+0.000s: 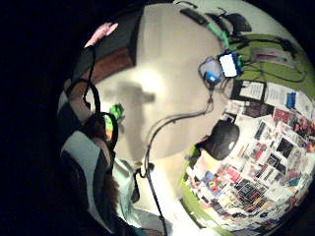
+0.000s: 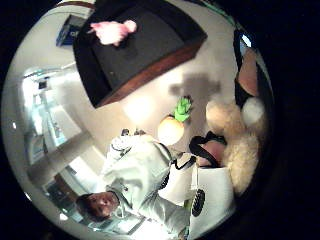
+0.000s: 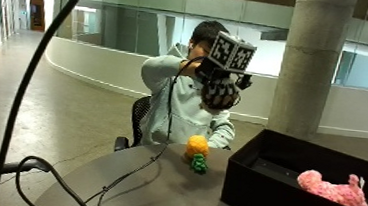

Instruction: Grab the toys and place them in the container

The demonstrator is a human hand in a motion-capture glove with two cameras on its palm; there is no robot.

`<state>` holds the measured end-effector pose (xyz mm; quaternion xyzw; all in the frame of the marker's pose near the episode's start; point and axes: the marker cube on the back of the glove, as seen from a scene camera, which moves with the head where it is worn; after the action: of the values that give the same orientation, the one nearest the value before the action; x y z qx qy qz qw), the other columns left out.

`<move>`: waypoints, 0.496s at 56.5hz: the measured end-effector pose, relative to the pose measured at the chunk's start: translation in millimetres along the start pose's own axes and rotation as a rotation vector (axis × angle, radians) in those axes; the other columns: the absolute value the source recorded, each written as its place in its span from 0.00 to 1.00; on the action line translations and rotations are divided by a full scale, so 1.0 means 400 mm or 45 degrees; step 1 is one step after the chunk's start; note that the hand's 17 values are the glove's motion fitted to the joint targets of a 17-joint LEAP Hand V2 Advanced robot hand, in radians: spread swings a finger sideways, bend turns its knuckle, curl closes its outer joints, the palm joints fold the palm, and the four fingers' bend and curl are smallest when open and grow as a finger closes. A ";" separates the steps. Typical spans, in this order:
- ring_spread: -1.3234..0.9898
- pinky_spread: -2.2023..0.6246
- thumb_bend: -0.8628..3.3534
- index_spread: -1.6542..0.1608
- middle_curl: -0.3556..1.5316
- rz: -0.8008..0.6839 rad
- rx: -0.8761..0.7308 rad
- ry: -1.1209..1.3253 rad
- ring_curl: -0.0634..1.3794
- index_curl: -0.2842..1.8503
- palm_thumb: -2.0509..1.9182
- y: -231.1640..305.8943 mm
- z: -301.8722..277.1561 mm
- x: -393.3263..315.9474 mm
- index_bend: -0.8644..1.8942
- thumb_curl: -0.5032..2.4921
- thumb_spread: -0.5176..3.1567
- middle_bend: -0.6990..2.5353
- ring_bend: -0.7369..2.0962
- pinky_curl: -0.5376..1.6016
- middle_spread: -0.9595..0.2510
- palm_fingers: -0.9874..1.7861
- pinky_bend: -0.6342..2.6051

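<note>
In the outside view my gloved right hand (image 3: 214, 76) is raised in front of the seated person's head. It grips a checkered soft toy (image 3: 220, 97), whose beige fur (image 2: 235, 145) sits close to the palm. A yellow pineapple toy (image 3: 197, 152) with green leaves lies on the round grey table (image 3: 149, 190), below the hand; the thumb side palm view shows the pineapple toy (image 2: 172, 127) too. To its right stands the open black box (image 3: 263, 190), and a pink plush toy (image 3: 333, 189) lies inside. The thumb side palm view also shows the box (image 2: 145, 45) and the pink plush toy (image 2: 112, 30).
Black cables (image 3: 24, 169) run over the table's near left edge. A black office chair (image 3: 140, 114) stands behind the table and a concrete column (image 3: 314, 64) behind the box. Beside the table, a green surface (image 1: 266, 172) carries several small cards and a lit device (image 1: 229, 64).
</note>
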<state>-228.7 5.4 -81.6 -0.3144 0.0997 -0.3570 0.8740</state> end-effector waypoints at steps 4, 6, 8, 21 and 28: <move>0.43 0.63 0.22 0.74 0.55 0.016 0.112 0.016 0.43 0.50 0.70 -0.012 -0.087 -0.021 0.47 0.47 0.26 0.45 0.62 0.47 0.57 0.74 0.50; 0.43 0.63 0.22 0.74 0.55 0.019 0.171 0.027 0.44 0.50 0.70 -0.016 -0.123 -0.035 0.47 0.48 0.26 0.45 0.63 0.47 0.57 0.74 0.50; 0.43 0.63 0.22 0.74 0.56 0.015 0.230 0.042 0.44 0.51 0.70 -0.024 -0.154 -0.046 0.47 0.48 0.25 0.45 0.63 0.47 0.57 0.74 0.50; 0.43 0.63 0.22 0.74 0.59 -0.048 0.628 0.025 0.44 0.57 0.70 -0.089 -0.285 -0.194 0.45 0.50 0.24 0.44 0.63 0.48 0.57 0.73 0.51; 0.43 0.63 0.21 0.73 0.60 -0.049 0.822 0.011 0.44 0.59 0.69 -0.153 -0.310 -0.257 0.44 0.51 0.25 0.43 0.63 0.48 0.56 0.72 0.51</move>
<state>-387.0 -16.6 -145.8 -0.0212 -0.0210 -0.3879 0.9212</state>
